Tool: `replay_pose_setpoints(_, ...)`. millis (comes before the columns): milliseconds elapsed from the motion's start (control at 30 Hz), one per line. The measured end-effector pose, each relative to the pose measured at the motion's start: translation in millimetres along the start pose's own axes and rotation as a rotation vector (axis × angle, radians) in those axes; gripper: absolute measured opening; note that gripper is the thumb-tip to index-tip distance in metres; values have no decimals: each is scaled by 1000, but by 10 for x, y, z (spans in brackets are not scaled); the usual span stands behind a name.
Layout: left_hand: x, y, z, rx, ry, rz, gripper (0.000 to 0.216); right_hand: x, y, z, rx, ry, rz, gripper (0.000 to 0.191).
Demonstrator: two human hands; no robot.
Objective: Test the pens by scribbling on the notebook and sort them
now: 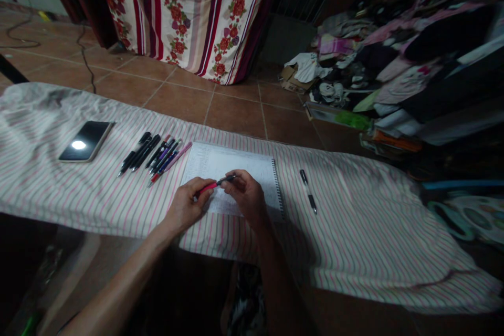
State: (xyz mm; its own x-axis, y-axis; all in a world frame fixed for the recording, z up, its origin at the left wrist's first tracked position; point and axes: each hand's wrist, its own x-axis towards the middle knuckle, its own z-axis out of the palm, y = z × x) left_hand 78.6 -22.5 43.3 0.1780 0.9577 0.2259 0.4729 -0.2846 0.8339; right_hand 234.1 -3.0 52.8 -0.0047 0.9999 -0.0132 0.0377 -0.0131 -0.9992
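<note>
On the striped cloth (362, 231) lies a notebook (244, 161); above it, the left hand (188, 203) and right hand (249, 197) both grip a pen (210, 186).

Floral curtain (189, 16) above tiled floor (235, 114)

We see a long table (354, 252) draped in a pale striped cloth (98, 184), which wrinkles most at the end far to the left of the fingers (203, 196). Under the fingers lies a notebook (236, 157), writing on its page, its spiral edge to their right. Left of the fingers and farther from us, we find a bunch of pens (161, 156); farther left, a phone (90, 136), screen up. Right of the fingers, well apart, we see one lone pen (308, 193).
</note>
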Motion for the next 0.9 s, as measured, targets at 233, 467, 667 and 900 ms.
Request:
replay_pose_setpoints(233, 5, -7, -3, -2, 19, 37, 18, -19, -63, -54, -125, -38, -21, 17)
replay_pose_setpoints(467, -2, 3, 16, 13, 46, 37, 19, -38, -128, -33, -210, 20, -77, 18)
replay_pose_setpoints(667, -6, 103, 92, 75, 54, 126, 21, -58, -145, -20, -510, 155, -161, 38)
replay_pose_setpoints(900, -48, 213, 217, -238, 82, -57, 18, -100, -205, -33, -382, 166, -22, 46)
